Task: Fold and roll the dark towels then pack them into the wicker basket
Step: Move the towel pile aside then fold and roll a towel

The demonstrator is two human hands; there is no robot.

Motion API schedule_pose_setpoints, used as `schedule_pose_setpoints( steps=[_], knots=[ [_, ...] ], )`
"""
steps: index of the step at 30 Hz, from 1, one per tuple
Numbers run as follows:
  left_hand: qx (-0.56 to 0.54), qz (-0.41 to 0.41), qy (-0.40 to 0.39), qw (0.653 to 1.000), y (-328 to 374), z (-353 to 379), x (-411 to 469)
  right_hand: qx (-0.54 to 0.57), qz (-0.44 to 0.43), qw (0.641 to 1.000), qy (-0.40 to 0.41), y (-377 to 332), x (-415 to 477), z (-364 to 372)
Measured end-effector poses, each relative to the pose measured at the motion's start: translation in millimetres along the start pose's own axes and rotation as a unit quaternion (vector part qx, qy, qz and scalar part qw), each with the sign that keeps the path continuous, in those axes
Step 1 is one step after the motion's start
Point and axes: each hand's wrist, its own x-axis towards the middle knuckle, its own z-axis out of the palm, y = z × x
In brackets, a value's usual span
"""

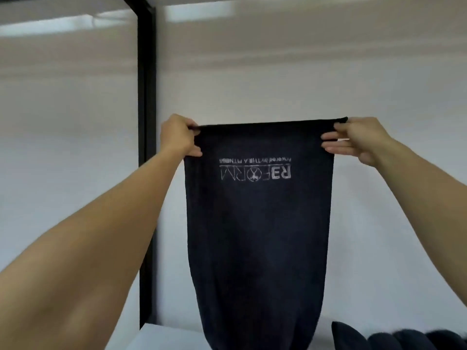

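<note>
Dark towel point(257, 223) held up in the air w/ both arms stretched out, hanging straight down, printed logo upside down near the top. Left hand point(178, 135) grips top left corner, fingers curled round the edge. Right hand point(361, 138) pinches top right corner betw. thumb and fingers. Towel's bottom end reaches the white counter point(164, 337). More dark towels point(394, 337) lie bunched at bottom right. Black post point(146, 97) behind, left.

Plain indoor room: white wall point(303, 79), black post point(147, 157)
</note>
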Motion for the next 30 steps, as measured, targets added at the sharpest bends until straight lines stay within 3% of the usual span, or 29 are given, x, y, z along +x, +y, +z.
schedule_pose_setpoints(
  steps=[2, 6, 15, 18, 23, 27, 30],
  knots=[
    [-0.069, 0.028, 0.041, 0.996, 24, -1, 14, 0.065, -0.032, 0.997, -0.012, -15, 12, -2],
    [-0.046, 0.114, 0.12, 0.985, 45, -16, 28, 0.136, -0.09, 0.987, -0.006, -33, 15, -8],
    [0.019, 0.155, 0.213, 0.964, 60, -67, -42, 0.148, -0.122, 0.981, -0.014, -44, -63, -24],
    [0.01, 0.13, 0.191, 0.973, 75, -84, -72, 0.129, -0.131, 0.983, -0.013, -55, -100, -33],
    [-0.1, 0.093, 0.137, 0.981, 85, -112, -116, 0.092, -0.112, 0.989, -0.033, -66, -162, -44],
    [-0.092, 0.025, 0.079, 0.992, 40, -117, -169, 0.01, -0.029, 0.998, -0.058, -38, -213, -45],
    [-0.064, -0.07, 0.022, 0.995, -23, -110, -225, -0.064, 0.068, 0.992, -0.08, 19, -252, -45]
  ],
)
